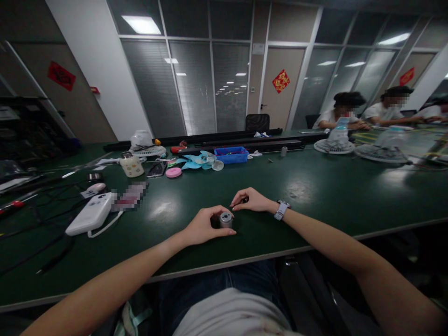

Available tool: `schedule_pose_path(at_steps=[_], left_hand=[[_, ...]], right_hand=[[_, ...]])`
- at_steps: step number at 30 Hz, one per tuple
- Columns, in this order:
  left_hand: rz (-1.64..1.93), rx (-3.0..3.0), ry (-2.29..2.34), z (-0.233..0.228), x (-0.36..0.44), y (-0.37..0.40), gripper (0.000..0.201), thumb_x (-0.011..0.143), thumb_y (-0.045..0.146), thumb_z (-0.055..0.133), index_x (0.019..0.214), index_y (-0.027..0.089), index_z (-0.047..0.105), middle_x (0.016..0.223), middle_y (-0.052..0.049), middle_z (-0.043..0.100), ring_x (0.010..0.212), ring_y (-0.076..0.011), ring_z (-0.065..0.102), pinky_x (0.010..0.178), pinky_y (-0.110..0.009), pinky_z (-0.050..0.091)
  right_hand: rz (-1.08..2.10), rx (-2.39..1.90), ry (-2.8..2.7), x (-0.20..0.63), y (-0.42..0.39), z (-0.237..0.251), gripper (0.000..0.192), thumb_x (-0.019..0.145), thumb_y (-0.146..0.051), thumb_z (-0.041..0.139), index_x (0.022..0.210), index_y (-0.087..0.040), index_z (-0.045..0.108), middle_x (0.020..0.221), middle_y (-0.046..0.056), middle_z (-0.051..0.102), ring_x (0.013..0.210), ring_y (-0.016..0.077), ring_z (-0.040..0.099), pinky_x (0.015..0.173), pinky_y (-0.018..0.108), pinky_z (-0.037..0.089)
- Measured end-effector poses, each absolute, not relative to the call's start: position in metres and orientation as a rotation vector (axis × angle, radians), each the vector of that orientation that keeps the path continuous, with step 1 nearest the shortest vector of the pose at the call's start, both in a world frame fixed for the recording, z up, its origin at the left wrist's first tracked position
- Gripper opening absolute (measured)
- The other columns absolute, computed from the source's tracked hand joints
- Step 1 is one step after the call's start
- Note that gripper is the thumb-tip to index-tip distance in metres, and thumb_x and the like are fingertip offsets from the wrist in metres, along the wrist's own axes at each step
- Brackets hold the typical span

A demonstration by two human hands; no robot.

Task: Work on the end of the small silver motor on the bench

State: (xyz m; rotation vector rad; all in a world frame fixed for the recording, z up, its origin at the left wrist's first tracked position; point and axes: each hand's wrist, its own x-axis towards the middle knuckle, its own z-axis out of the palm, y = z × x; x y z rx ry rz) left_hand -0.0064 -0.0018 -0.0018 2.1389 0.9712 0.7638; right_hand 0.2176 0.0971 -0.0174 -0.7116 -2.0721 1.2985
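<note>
I have my left hand [205, 227] curled round a small metal motor [226, 219] standing on the worktop [315, 191], axis upright, top face up. My right hand [250, 200] rests just beyond, fingers closed on something small and dark. I judge this a steadying step; next needs a careful fit from above.

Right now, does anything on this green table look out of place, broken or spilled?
Nothing looks spilled or broken. The left hand holds a small metal cylinder upright on the green table; the right hand rests just behind it. One oddity: light-blue fan blades lie loose near the blue tray, apart from any fan.
</note>
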Motion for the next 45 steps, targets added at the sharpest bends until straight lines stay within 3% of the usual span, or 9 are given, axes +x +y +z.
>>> schedule_pose_path(at_steps=[7,13,23,33,38,45], left_hand=[[0.761,2.120,0.968,-0.005,-0.007,0.000,0.041,0.073,0.042,0.077,0.103,0.016,0.066,0.099,-0.004,0.070,0.090,-0.0206,0.064,0.081,-0.030,0.049],[0.772,2.147,1.020,-0.009,-0.007,0.001,0.051,0.072,0.044,0.077,0.112,0.015,0.065,0.099,-0.005,0.070,0.090,-0.0222,0.063,0.077,-0.030,0.048],[0.769,2.181,0.988,-0.008,-0.007,0.001,0.041,0.075,0.045,0.075,0.100,0.014,0.065,0.095,-0.004,0.069,0.087,-0.0209,0.063,0.075,-0.029,0.047],[0.739,2.163,0.999,-0.007,-0.007,0.001,0.045,0.075,0.045,0.074,0.108,0.015,0.066,0.101,-0.005,0.071,0.090,-0.0225,0.065,0.078,-0.031,0.050],[0.758,2.132,0.987,-0.007,-0.007,0.000,0.052,0.074,0.043,0.076,0.117,0.015,0.064,0.104,-0.005,0.072,0.091,-0.0229,0.065,0.079,-0.032,0.050],[0.777,2.128,0.961,-0.008,-0.007,0.000,0.059,0.074,0.041,0.077,0.125,0.016,0.060,0.113,-0.007,0.070,0.099,-0.0245,0.064,0.086,-0.033,0.049]], right_hand=[[1.286,-0.609,-1.771,0.200,0.070,-0.013,0.035,0.066,-0.038,0.082,0.081,-0.016,0.060,0.083,0.005,0.075,0.092,0.0203,0.072,0.081,0.034,0.056],[1.346,-0.527,-1.803,0.191,0.048,-0.010,0.031,0.064,-0.031,0.085,0.078,-0.015,0.062,0.075,0.003,0.073,0.074,0.0177,0.072,0.068,0.029,0.057],[1.315,-0.524,-1.843,0.187,0.043,-0.009,0.029,0.066,-0.032,0.083,0.076,-0.014,0.063,0.077,0.005,0.073,0.073,0.0176,0.070,0.068,0.031,0.056],[1.235,-0.594,-1.959,0.189,0.041,-0.003,0.032,0.072,-0.032,0.080,0.099,-0.015,0.074,0.080,0.004,0.074,0.068,0.0130,0.065,0.065,0.025,0.051],[1.315,-0.548,-1.932,0.188,0.040,-0.004,0.034,0.071,-0.032,0.080,0.099,-0.015,0.074,0.088,0.007,0.077,0.083,0.0190,0.072,0.079,0.032,0.056],[1.413,-0.480,-1.957,0.192,0.042,-0.003,0.033,0.075,-0.032,0.077,0.103,-0.015,0.073,0.099,0.009,0.076,0.096,0.0211,0.071,0.089,0.035,0.055]])
